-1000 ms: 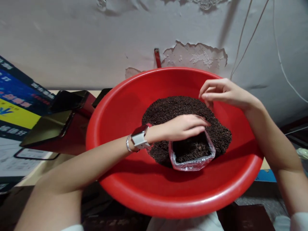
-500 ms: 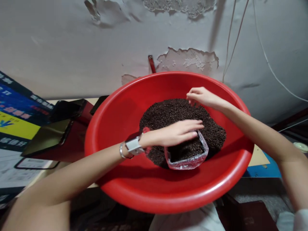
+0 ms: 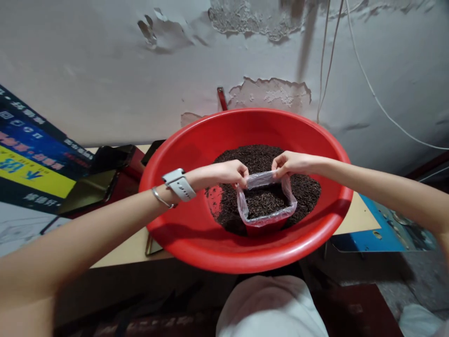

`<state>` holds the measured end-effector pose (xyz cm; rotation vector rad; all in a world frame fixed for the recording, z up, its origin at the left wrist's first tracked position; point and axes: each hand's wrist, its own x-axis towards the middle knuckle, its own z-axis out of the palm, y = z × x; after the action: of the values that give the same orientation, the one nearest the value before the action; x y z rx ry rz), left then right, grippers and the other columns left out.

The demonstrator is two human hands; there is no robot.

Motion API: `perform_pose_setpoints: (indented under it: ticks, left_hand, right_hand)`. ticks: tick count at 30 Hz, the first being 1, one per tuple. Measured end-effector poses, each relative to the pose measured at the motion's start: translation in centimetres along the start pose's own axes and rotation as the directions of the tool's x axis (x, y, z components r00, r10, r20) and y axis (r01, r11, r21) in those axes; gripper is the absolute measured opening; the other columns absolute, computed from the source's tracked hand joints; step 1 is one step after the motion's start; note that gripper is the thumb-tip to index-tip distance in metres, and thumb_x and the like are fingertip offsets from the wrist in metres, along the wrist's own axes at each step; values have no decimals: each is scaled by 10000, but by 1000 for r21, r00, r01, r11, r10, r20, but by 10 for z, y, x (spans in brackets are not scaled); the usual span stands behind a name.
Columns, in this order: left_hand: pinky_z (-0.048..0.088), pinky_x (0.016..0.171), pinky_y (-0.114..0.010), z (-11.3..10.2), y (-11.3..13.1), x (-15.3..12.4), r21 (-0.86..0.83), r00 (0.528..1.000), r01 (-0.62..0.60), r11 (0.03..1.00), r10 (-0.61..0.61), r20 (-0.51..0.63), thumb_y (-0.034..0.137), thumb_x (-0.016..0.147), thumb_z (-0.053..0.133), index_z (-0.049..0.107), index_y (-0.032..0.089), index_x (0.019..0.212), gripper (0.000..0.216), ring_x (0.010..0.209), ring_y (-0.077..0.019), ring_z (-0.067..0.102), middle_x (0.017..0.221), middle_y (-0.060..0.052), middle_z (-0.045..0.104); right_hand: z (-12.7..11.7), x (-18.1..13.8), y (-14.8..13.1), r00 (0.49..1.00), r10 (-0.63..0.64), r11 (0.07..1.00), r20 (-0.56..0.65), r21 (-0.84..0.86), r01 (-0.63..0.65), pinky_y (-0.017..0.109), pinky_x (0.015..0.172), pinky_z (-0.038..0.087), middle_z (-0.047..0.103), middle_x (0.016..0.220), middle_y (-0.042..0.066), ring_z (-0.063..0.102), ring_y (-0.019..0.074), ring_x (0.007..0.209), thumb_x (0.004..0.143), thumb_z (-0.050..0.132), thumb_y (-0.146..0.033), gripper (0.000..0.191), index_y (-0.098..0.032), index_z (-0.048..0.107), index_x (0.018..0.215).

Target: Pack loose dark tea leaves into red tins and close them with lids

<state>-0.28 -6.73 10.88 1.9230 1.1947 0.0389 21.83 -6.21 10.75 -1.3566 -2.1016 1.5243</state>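
Note:
A big red plastic basin (image 3: 196, 234) holds a heap of dark loose tea leaves (image 3: 308, 189). In the heap stands a clear plastic bag (image 3: 266, 217), its mouth open and partly filled with the same leaves. My left hand (image 3: 224, 172), with a white watch and a bangle on the wrist, pinches the bag's far rim at its left corner. My right hand (image 3: 289, 164) pinches the same rim at its right corner. Both hands hold the bag's mouth stretched open over the heap.
The basin rests on a pale table (image 3: 129, 248) against a peeling grey wall (image 3: 105, 70). Dark red boxes (image 3: 91, 189) and a blue and yellow printed carton (image 3: 31, 164) stand at the left. Wires (image 3: 368, 84) hang down the wall at the right. A blue sheet (image 3: 382, 229) lies at the right.
My right hand came down from above the heap to the bag's rim. My left hand shifted from lying across the bag's mouth to pinching its left corner. The view has pulled back.

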Motion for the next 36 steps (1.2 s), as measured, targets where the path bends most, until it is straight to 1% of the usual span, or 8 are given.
perform_pose_setpoints:
  ticks: [4,10,19,27,29,32,34,36]
  left_hand:
    - [359,462,-210,3,8,-24,58,984,78,995,-67,-168,302,564,648,539,175,616,175,523,-117,492,552,25,537]
    - [429,505,-215,42,6,-46,-103,995,95,990,-96,-5,312,635,594,559,150,604,168,545,-118,535,593,-16,601]
    - [392,469,-212,1,5,-71,-5,965,69,998,-68,-254,271,599,583,520,184,512,138,503,-125,535,479,3,567]
    - [445,512,-248,24,10,-71,-84,977,40,996,-57,-207,271,612,590,538,166,623,118,541,-157,573,526,-18,576]
    - [433,493,-249,18,12,-78,4,932,62,998,-57,-358,240,622,580,533,167,723,133,520,-159,562,527,-7,571]
    - [441,554,-266,8,24,-94,240,761,81,967,95,-642,261,684,565,521,157,892,237,571,-166,561,599,-12,595]
    - [452,656,-277,10,33,-98,407,696,-3,913,295,-655,260,750,511,534,149,951,231,672,-166,573,720,-35,626]
    - [442,773,-295,18,39,-90,538,720,-111,835,441,-536,220,781,463,570,151,976,234,832,-180,574,913,-67,636]
  right_hand:
    - [6,-19,0,983,42,989,-176,-132,-66,225,534,459,594,725,29,553,121,648,627,689,-278,246,-154,535,773]
    - [27,-43,20,977,191,981,-91,-5,-193,285,589,519,615,709,22,603,138,609,629,685,-201,330,-161,488,891]
    - [3,-64,-7,945,69,998,-319,19,-66,301,547,507,584,616,34,527,119,508,667,686,-249,140,-170,573,693]
    - [28,-67,-7,952,109,994,-285,38,-102,310,569,520,612,738,41,592,160,620,625,701,-209,334,-184,493,885]
    - [22,-71,-11,932,47,995,-360,-69,-77,301,560,499,600,705,38,579,155,597,642,681,-205,307,-174,502,890]
    - [10,-79,-23,890,-132,914,-437,-401,-61,298,589,459,584,699,48,564,164,640,677,661,-286,239,-157,554,847]
    - [9,-78,-30,838,-311,794,-449,-607,-30,310,660,444,586,790,66,563,187,744,685,658,-352,281,-155,573,866]
    - [15,-70,-35,783,-434,704,-445,-710,-13,329,723,431,576,941,100,550,219,856,678,662,-410,406,-154,556,975]
